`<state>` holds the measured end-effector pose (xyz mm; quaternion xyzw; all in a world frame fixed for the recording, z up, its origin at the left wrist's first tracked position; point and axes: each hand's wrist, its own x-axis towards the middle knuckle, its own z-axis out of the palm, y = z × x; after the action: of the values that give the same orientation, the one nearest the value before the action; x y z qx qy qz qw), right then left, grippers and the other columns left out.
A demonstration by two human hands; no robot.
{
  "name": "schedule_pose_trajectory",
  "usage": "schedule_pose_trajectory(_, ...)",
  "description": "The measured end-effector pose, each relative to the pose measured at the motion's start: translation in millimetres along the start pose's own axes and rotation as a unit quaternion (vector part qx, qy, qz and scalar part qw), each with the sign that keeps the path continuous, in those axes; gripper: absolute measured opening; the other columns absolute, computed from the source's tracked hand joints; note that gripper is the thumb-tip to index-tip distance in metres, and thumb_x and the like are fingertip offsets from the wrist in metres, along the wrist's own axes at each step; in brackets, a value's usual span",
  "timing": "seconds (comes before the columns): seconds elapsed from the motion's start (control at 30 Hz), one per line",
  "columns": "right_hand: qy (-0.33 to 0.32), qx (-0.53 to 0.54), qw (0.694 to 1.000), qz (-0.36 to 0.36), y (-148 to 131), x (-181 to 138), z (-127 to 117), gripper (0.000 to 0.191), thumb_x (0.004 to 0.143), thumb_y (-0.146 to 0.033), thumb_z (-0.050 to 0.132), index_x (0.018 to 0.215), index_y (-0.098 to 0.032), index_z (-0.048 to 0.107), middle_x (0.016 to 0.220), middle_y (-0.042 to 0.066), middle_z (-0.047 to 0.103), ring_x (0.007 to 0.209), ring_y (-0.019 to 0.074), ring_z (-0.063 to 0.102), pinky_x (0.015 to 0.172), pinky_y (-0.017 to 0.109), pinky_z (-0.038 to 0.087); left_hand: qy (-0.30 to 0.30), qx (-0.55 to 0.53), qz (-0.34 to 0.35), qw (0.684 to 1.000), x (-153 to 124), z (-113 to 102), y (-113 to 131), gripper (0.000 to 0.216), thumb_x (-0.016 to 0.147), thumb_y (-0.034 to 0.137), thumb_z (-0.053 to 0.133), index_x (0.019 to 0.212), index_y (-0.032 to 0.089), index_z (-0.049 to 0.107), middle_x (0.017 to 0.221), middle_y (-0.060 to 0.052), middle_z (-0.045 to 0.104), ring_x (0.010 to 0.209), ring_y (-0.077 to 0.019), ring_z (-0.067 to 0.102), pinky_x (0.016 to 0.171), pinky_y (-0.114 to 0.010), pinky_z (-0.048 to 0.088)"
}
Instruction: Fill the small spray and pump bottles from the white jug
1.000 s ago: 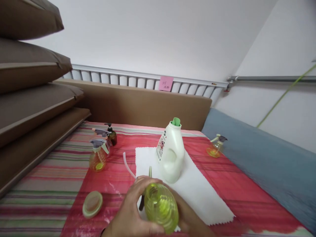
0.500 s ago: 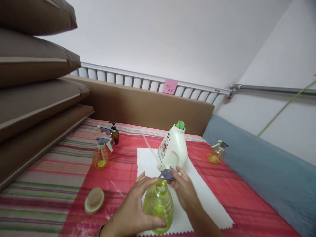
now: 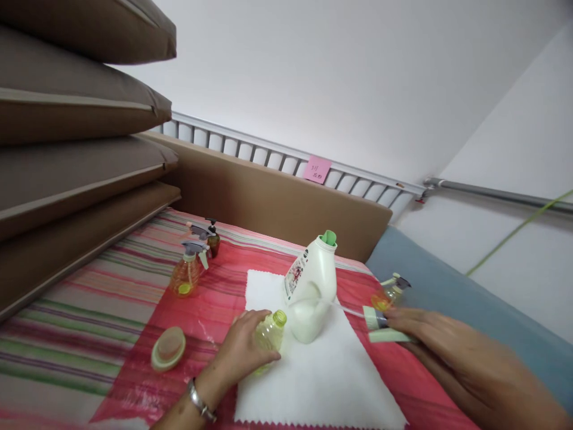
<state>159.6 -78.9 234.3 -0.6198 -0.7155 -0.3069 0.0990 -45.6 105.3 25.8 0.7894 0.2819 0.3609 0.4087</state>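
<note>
My left hand [image 3: 239, 352] is wrapped round a small yellow-green bottle [image 3: 270, 332] with an open neck, standing on the white cloth [image 3: 313, 382]. My right hand [image 3: 430, 337] is out to the right over the red sheet, holding a spray-trigger head [image 3: 378, 325] whose thin tube points left toward the white detergent jug [image 3: 311, 292]. The jug has a green cap and stands on the cloth just right of the small bottle.
An orange spray bottle [image 3: 188, 272] and a dark pump bottle [image 3: 213, 239] stand at the left. Another spray bottle [image 3: 390, 292] sits beyond my right hand. A round lid [image 3: 168, 348] lies on the red sheet. Brown cushions [image 3: 71, 155] are stacked at left; a blue mat [image 3: 470, 310] lies right.
My right hand has carried the spray head off the yellow-green bottle and out to the right. My left hand has set the bottle lower, upright on the cloth.
</note>
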Motion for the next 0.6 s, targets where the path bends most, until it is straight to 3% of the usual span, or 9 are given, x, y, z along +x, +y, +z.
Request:
schedule_pose_trajectory(0.1, -0.012, -0.012, 0.993, -0.113, -3, 5, 1, 0.023, 0.086, -0.022, 0.043, 0.098, -0.026, 0.062, 0.097, 0.001, 0.072, 0.083, 0.0163, 0.067, 0.069, 0.026, 0.053, -0.004, 0.008, 0.015, 1.000, -2, 4, -1, 0.067, 0.051, 0.031, 0.082, 0.113, 0.023, 0.059, 0.113, -0.007, 0.064, 0.105, -0.0285, 0.055, 0.095, -0.045, 0.041)
schedule_pose_trajectory(0.2, -0.004, -0.013, 0.988, -0.153, -10, 11, -3, 0.026, 0.084, -0.014, 0.041, 0.096, -0.025, 0.062, 0.092, 0.002, 0.073, 0.079, 0.0154, 0.068, 0.065, 0.025, 0.053, -0.005, 0.015, 0.023, 1.000, -2, 6, -1, 0.069, 0.049, 0.031, 0.083, 0.114, 0.023, 0.059, 0.111, -0.007, 0.065, 0.104, -0.0286, 0.055, 0.095, -0.045, 0.040)
schedule_pose_trajectory(0.43, 0.006, -0.039, 0.980, -0.195, -15, 29, -21, 0.028, 0.084, -0.014, 0.039, 0.096, -0.023, 0.063, 0.091, 0.003, 0.073, 0.076, 0.0157, 0.068, 0.062, 0.025, 0.052, -0.007, 0.029, 0.030, 0.999, 1, 6, -2, 0.070, 0.049, 0.033, 0.083, 0.114, 0.024, 0.058, 0.110, -0.007, 0.065, 0.102, -0.0290, 0.056, 0.094, -0.046, 0.040)
schedule_pose_trajectory(0.6, -0.021, -0.007, 0.981, -0.191, -24, 34, -17, 0.030, 0.086, -0.010, 0.035, 0.094, -0.022, 0.061, 0.089, 0.004, 0.072, 0.077, 0.0152, 0.066, 0.065, 0.026, 0.049, -0.012, 0.032, 0.025, 0.999, 1, 7, -1, 0.071, 0.048, 0.034, 0.084, 0.114, 0.023, 0.058, 0.110, -0.007, 0.065, 0.102, -0.0293, 0.056, 0.094, -0.046, 0.039)
